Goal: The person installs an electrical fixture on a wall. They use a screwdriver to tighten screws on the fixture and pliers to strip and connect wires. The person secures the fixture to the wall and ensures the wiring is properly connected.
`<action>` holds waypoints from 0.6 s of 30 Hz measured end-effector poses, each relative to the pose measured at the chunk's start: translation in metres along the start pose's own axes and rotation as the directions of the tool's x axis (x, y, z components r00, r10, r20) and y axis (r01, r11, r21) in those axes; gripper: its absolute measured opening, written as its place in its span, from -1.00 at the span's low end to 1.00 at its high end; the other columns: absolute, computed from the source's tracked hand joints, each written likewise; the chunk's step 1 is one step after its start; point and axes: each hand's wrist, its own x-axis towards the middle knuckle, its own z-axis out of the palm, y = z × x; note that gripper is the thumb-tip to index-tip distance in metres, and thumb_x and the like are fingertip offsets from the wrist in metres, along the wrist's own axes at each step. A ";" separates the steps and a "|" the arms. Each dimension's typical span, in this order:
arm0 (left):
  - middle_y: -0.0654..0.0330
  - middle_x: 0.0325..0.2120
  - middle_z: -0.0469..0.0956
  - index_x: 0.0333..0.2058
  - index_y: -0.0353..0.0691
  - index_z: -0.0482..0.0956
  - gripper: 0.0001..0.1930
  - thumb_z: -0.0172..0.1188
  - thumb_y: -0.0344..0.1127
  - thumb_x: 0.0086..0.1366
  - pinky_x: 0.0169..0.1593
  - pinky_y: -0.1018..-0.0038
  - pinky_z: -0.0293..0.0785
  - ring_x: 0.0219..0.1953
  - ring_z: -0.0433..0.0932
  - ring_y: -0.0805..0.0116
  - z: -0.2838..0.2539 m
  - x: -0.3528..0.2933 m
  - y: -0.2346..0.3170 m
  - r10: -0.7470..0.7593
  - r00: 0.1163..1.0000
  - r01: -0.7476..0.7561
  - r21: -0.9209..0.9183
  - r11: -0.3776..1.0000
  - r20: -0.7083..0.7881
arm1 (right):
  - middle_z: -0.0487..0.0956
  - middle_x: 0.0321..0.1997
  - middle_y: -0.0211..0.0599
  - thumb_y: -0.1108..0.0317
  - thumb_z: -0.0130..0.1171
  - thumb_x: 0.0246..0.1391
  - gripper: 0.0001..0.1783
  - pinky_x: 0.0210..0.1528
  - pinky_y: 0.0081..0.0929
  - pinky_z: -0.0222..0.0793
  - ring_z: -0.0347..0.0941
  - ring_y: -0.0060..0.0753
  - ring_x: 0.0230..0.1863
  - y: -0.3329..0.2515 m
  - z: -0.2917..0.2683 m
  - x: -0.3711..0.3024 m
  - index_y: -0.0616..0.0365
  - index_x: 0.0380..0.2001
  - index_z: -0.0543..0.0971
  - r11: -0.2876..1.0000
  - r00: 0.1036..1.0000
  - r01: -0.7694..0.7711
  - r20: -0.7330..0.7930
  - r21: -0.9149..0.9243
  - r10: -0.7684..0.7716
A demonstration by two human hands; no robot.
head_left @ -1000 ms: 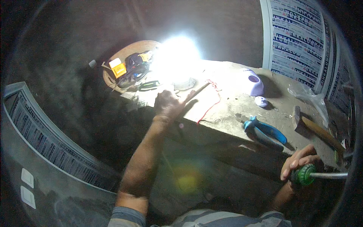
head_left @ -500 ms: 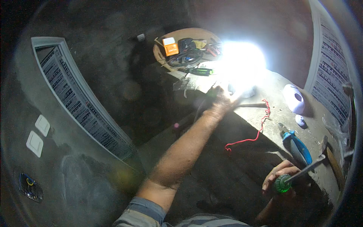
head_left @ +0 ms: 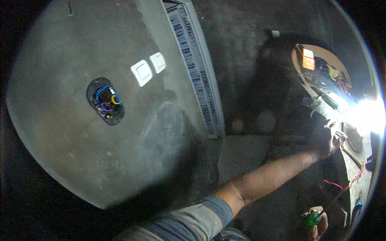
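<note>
My right hand (head_left: pixel 318 226) is closed round the green handle of a long-shafted screwdriver (head_left: pixel 313 219), low at the right. The shaft points up toward the worktop (head_left: pixel 356 188). Stretched out to the right, my left arm ends with my left hand (head_left: pixel 330 138) at the worktop's edge, just short of a glaring lamp (head_left: pixel 372 116). Glare and blur hide whether its fingers hold anything. By that hand lies a dark rod (head_left: pixel 351 156), and a thin red wire (head_left: pixel 333 184) trails off the edge below it.
On the grey wall at left is an open socket box (head_left: pixel 105 101) with blue, yellow and purple wires. Two white switches (head_left: pixel 141 72) sit beside it. A papered door frame (head_left: pixel 197 72) stands beyond. A round tray (head_left: pixel 296 66) holds tools, cable and an orange box (head_left: pixel 308 59).
My view has swung left, so the wall box and switches sit nearer the middle and the worktop has slid to the right rim. The screwdriver remains in my right hand.
</note>
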 end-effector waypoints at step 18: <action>0.00 -0.12 0.68 -0.14 -0.31 0.70 -0.73 0.41 -0.48 0.15 0.01 0.26 0.59 -0.11 0.66 0.05 -0.457 -0.119 0.161 -0.021 1.000 0.026 0.987 0.158 -0.023 | 0.69 -0.09 -0.09 0.30 0.29 0.04 -0.58 0.10 -0.37 0.43 0.58 -0.29 -0.05 0.132 0.206 0.046 0.39 -0.07 0.63 0.828 0.827 -0.512 0.394 0.229 0.402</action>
